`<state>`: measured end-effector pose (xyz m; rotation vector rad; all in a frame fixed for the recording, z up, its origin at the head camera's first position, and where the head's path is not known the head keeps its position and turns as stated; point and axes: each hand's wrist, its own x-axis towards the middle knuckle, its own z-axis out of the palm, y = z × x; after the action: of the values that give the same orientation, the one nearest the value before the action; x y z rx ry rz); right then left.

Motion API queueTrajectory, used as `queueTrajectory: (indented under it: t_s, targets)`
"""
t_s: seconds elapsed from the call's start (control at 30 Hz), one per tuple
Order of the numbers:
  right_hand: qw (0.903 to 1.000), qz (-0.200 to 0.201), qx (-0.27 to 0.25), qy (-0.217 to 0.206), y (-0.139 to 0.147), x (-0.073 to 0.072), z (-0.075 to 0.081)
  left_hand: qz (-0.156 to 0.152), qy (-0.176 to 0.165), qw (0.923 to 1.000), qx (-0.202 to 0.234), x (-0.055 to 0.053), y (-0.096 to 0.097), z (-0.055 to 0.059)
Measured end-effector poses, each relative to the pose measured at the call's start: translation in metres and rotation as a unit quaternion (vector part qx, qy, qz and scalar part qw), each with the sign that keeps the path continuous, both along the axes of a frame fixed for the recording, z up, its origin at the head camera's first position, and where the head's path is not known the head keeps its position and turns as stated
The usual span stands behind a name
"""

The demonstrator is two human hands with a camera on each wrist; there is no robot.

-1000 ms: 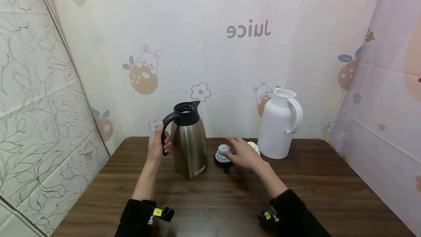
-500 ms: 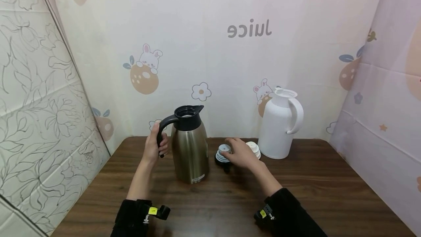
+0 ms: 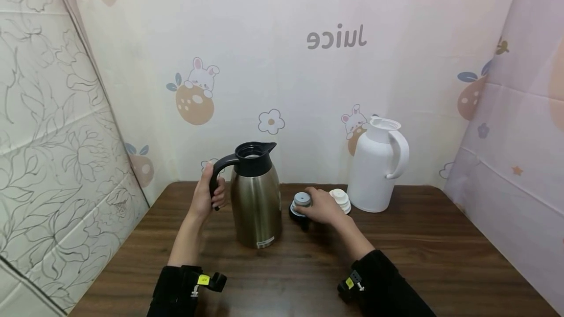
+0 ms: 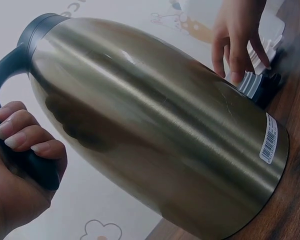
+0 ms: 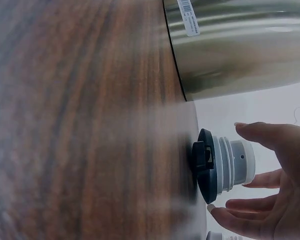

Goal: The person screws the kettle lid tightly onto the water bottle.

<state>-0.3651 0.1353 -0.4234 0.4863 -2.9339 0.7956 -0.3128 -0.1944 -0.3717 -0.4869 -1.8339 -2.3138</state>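
A steel vacuum jug (image 3: 255,204) with a black collar and spout stands on the table, its top uncovered. My left hand (image 3: 206,194) grips its black handle (image 4: 10,75), fingers curled round the lower part. To the right of the jug lies a black stopper (image 5: 208,170), upside down, its grey ribbed plug facing up. My right hand (image 3: 320,205) is over it with thumb and fingers spread on either side. In the right wrist view the thumb (image 5: 265,134) shows a gap from the plug, and one fingertip is close to the black rim.
A white jug (image 3: 373,170) with a handle on its right stands at the back right, its top uncovered. Its white stopper (image 3: 340,199) lies beside it, just behind my right hand. A printed cloth wall (image 3: 273,72) rises behind the wooden table (image 3: 282,278).
My left hand has brought the steel jug a little nearer, turning its spout toward the right. My right hand has shifted slightly about the black stopper, and more of the white stopper shows.
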Motion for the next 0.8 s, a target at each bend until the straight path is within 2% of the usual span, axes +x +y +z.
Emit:
queueTrajectory:
  t_s: [0.3, 0.8]
  targets:
    - [0.9994, 0.011, -0.025, -0.024, 0.0, -0.005, -0.008, 0.005, 0.002, 0.9999, -0.009, 0.001, -0.001, -0.001]
    - [0.9985, 0.0, -0.041, -0.035, 0.001, -0.006, -0.014, 0.008, -0.003, 0.9999, -0.012, 0.003, -0.001, 0.0]
